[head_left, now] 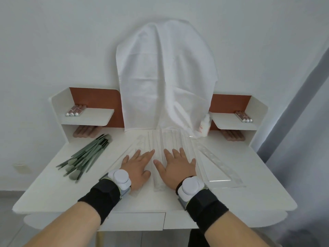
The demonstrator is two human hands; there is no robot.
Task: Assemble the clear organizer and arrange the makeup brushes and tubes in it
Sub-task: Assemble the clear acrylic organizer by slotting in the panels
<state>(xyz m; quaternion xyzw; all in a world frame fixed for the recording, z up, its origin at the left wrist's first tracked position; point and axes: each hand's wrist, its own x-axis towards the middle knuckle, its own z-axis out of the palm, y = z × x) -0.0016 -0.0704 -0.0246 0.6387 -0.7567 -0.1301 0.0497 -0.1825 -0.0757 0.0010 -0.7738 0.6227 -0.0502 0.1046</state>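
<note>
So far left there's three pinkish tubes (73, 111) parked on the little left shelf (92, 117), and the green makeup brushes (85, 155) are heaped on the table (53, 189) just near of it, out of the way I'd guess; the clear organizer panels (170, 139) are all flat in the middle, nothing assembled yet. Left hand (137, 168) and right hand (176, 166) both lie flat on the panels, fingers spread, gripping nothing, probably just a ready pose; further right there's a holed clear strip (219, 163), a small white bottle (204, 126), and more tubes (243, 116) on the right shelf.
</note>
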